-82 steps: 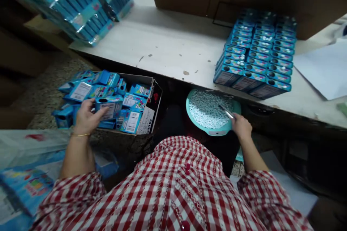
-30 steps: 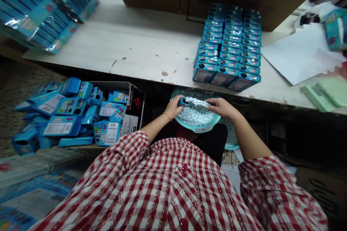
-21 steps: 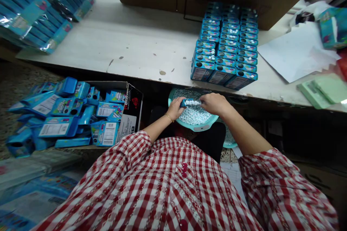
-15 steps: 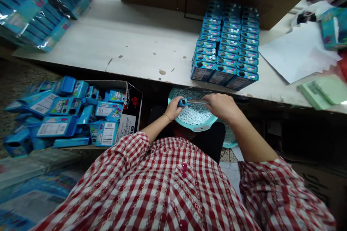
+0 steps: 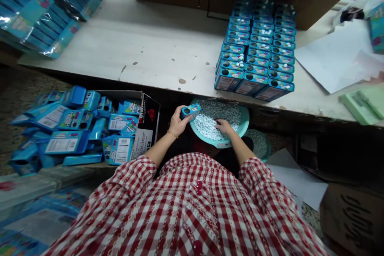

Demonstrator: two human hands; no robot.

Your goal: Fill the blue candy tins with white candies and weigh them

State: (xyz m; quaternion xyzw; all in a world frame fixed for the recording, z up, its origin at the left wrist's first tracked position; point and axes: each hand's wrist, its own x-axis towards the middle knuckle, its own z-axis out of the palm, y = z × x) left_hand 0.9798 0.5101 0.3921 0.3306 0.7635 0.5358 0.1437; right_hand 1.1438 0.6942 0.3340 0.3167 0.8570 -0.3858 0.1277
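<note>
My left hand (image 5: 177, 121) is closed around a small blue printed candy box (image 5: 191, 109), held beside the left rim of a turquoise basin with its dark round opening facing up. Small white candies (image 5: 207, 126) fill the basin (image 5: 219, 145). Reaching in from the right, my right hand (image 5: 224, 126) has its fingers curled down among the candies. The fingertips are partly buried, and whatever they hold is hidden.
Rows of blue boxes (image 5: 255, 64) stand on the white table (image 5: 156, 52), some with candies on top. A carton (image 5: 146, 130) of jumbled blue boxes sits at left. Wrapped packs (image 5: 54, 28) lie at upper left. A second basin (image 5: 261, 144) is below right.
My right hand has gone from a clear tube-like tool at the box's opening down into the candies; that tool no longer shows. My left hand and box have shifted left.
</note>
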